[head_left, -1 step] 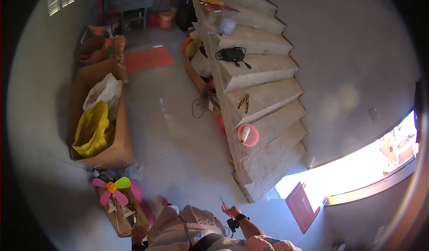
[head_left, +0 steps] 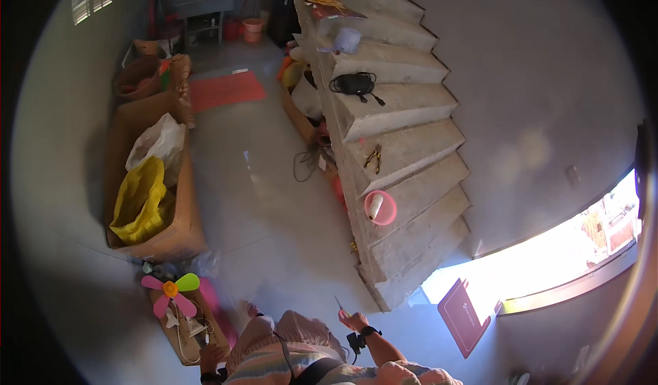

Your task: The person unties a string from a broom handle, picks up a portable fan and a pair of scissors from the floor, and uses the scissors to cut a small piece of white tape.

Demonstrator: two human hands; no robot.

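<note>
My right hand is closed round the handle of a thin tool, perhaps a screwdriver, pointing away from my body, at the lower middle. At lower left my left hand is at the near end of a long cardboard box, its fingers curled by a small dark object I cannot make out. In and on that box are a fan with pink and green blades, white cords and small parts. A bright pink item lies beside it. A black object with a cord hangs beside my right wrist.
Concrete stairs rise at right, bearing pliers, a pink bowl, cables and a black corded item. A large box of sacks stands left. A sink and red mat are farther back, a bright doorway at right.
My left hand has shifted slightly, and a dark object shows more at its fingertips. The tool in my right hand is angled a little differently. The fan sits very slightly lower in view.
</note>
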